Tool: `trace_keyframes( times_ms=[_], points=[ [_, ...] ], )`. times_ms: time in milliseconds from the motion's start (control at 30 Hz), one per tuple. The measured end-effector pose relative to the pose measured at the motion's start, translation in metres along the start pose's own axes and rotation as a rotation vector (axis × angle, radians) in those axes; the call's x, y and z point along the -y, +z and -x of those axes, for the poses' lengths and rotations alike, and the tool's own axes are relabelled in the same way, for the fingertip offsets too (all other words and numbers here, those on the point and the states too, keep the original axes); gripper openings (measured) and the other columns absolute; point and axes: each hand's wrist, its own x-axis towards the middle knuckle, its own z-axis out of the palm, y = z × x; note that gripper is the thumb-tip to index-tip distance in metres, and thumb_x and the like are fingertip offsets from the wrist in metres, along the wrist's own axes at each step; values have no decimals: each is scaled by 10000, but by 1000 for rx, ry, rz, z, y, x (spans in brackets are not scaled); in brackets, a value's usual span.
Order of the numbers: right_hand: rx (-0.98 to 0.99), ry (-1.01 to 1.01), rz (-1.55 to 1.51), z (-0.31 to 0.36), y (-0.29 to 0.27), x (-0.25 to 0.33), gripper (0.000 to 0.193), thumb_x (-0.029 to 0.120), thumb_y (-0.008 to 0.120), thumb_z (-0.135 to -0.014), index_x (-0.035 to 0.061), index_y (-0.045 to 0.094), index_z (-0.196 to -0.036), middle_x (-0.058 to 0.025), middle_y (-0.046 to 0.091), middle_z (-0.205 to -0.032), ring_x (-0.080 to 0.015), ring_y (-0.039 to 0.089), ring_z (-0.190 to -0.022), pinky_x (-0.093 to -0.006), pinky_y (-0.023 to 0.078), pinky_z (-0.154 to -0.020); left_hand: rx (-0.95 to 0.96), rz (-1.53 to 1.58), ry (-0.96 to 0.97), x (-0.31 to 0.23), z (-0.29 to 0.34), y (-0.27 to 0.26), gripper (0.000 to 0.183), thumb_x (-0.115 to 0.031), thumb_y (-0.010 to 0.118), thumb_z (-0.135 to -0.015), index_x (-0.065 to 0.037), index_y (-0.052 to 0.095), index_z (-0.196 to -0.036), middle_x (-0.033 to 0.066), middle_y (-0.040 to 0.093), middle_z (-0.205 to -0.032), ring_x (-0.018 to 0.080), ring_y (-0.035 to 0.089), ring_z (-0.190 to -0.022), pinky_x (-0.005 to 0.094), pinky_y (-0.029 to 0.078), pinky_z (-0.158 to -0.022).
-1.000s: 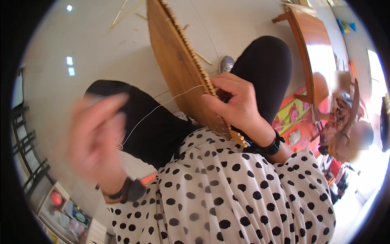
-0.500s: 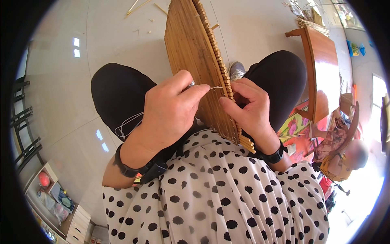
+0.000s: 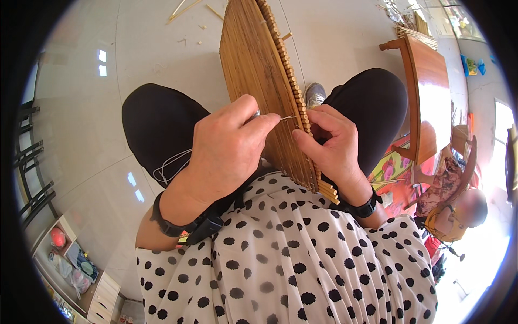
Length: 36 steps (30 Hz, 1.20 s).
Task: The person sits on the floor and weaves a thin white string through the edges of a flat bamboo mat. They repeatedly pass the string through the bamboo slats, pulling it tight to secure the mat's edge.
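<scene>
A brown panel of thin plant stalks [image 3: 253,59] laid side by side stands tilted between my knees, its round cut ends lined up along the right edge. My left hand [image 3: 226,146] is closed in a pinch on a pale thread [image 3: 288,117] running to that edge; whether a needle is in the pinch is hidden. A metal ring band [image 3: 255,115] circles one of its fingers. Slack thread [image 3: 171,166] loops beside the left wrist. On the other side, my right hand [image 3: 333,143] grips the panel's edge, thumb on the near face and fingers partly behind it.
A wooden bench [image 3: 429,92] stands to the right, with a seated person [image 3: 448,216] beyond it. Loose stalks [image 3: 183,11] lie on the tiled floor ahead. Lower left is a shelf cabinet [image 3: 102,299] holding bags; dark chair frames [image 3: 33,162] line the left rim.
Both hands keep nearly the same place and grip. The panel and the left hand have shifted very slightly in the picture.
</scene>
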Motion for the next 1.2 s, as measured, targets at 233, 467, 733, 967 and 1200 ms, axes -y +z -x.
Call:
trace_keyframes(
  times_ms=[233,467,733,967,1200],
  points=[
    [1,-5,5,-1,0,0,242,6,753,-798,-61,704,-1026,-18,584,-880,-33,507,-674,-197,415,-583,15,-25,14,0,-2,-1,289,70,738,-738,-36,742,-1006,75,481,-780,234,535,-614,340,445,-536],
    [0,-39,30,-1,-2,0,275,30,772,-776,-50,723,-1035,-52,631,-855,-70,561,-630,-217,462,-568,59,-141,82,-6,-8,-3,107,-9,695,-755,-36,657,-851,67,485,-767,232,599,-646,340,481,-519],
    [-5,-78,42,0,-4,2,277,28,773,-769,-50,727,-1030,-63,639,-849,-85,569,-626,-229,470,-568,4,11,41,-1,-6,7,149,25,698,-759,-34,651,-888,79,526,-779,255,609,-654,357,481,-543],
    [49,-133,-80,4,8,3,333,57,763,-797,-70,702,-1099,-102,653,-952,-110,623,-708,-239,516,-641,-1,213,-140,3,13,-3,179,90,689,-827,-10,690,-975,84,547,-768,223,560,-603,312,446,-539],
    [154,-208,-315,6,27,-1,478,139,815,-795,-63,681,-1208,-152,656,-1060,-138,657,-727,-253,550,-669,61,111,-147,6,29,-38,210,124,679,-825,11,705,-1000,81,525,-743,166,512,-568,272,398,-504]
  ],
)
